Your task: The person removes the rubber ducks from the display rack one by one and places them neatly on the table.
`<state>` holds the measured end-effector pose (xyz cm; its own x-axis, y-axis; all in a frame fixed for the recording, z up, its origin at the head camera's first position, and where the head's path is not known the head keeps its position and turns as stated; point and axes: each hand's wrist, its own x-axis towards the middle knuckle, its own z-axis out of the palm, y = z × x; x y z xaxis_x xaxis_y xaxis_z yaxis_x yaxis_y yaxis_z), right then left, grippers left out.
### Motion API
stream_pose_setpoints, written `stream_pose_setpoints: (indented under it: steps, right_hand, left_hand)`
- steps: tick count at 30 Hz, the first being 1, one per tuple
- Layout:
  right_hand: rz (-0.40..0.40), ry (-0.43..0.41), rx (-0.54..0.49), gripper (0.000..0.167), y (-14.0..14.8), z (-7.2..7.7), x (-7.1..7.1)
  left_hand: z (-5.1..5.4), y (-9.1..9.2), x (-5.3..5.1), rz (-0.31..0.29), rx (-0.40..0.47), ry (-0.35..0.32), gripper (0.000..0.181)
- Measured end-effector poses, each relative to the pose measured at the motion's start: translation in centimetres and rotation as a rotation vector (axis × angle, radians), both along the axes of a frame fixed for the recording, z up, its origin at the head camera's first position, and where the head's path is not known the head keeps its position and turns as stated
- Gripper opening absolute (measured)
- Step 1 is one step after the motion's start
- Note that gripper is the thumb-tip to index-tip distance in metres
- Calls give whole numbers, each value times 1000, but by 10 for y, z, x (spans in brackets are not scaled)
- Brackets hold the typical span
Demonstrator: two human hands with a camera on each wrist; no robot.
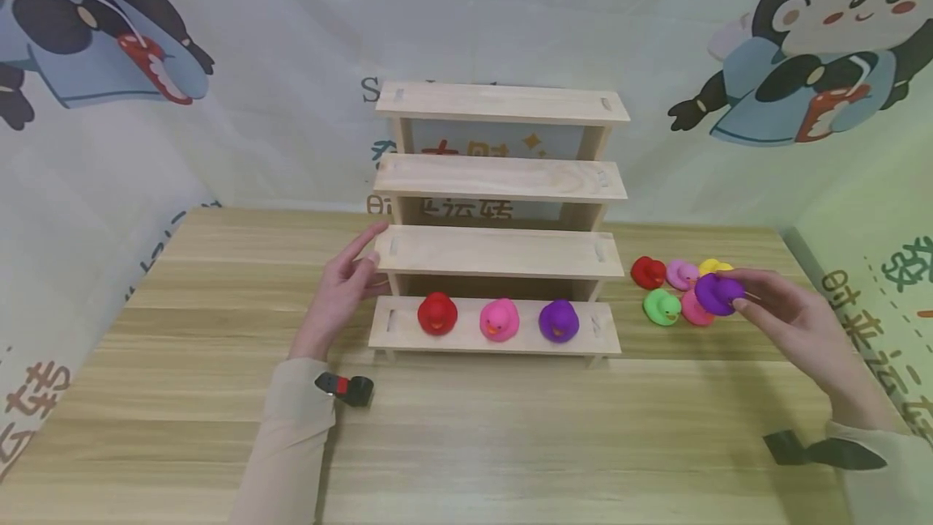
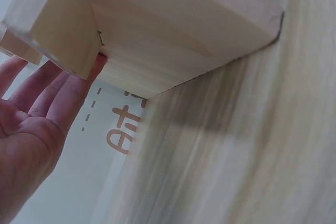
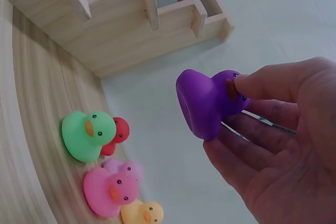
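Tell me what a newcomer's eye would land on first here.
Probably the purple duck pinched by the right hand, near a bright cluster of ducks right of the wooden shelf. Next, a red duck, a pink duck and a second purple duck lined up along its lowest step.

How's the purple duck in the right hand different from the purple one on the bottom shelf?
The held duck is pinched in the right hand; the shelf duck stands untouched. The held duck is right of the wooden stand; the shelf duck sits on its bottom shelf. Both are purple.
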<state>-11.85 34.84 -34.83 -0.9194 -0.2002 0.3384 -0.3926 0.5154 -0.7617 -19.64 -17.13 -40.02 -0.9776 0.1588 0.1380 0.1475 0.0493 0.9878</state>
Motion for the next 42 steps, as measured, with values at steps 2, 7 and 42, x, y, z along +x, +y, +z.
stream_pose_setpoints:
  steps: [2, 7, 42]
  right_hand:
    - [-27, -10, 20, 34, 3, 0, 2]
    - [-47, -11, 42, 33, 10, 0, 2]
    - [-94, -105, 61, 31, 59, -55, -17]
  left_hand:
    - [0, 0, 0, 0, -3, 1, 45]
    - [-1, 0, 0, 4, -4, 0, 46]
    - [0, 0, 2, 16, 6, -18, 45]
